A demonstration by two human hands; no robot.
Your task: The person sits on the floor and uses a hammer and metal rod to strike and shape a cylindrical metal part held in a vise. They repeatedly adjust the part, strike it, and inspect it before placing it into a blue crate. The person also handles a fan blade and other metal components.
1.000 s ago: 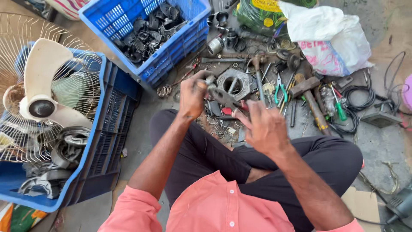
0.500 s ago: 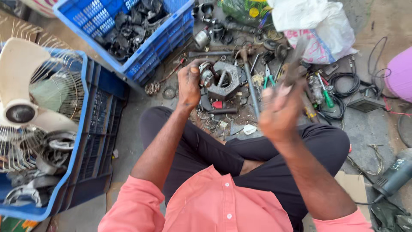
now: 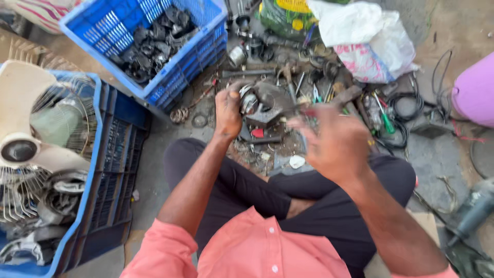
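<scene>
**Raised tool over a hand-held metal part**

Seated person, cross-legged on floor. Left hand [image 3: 228, 110] clasps a round grey metal housing [image 3: 265, 103], just below-right of the blue crate [image 3: 170, 72]. Right hand [image 3: 334, 141] is closed round a hammer [image 3: 337, 99], blurred, raised right of housing. Risk, judged: a stray blow could hit left fingers, as they sit w/ the part; housing could skid.

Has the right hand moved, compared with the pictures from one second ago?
Yes. The right hand has come up off the tool pile and now hangs raised over the black-clad knee, while the left hand stays on the grey motor housing.
</scene>
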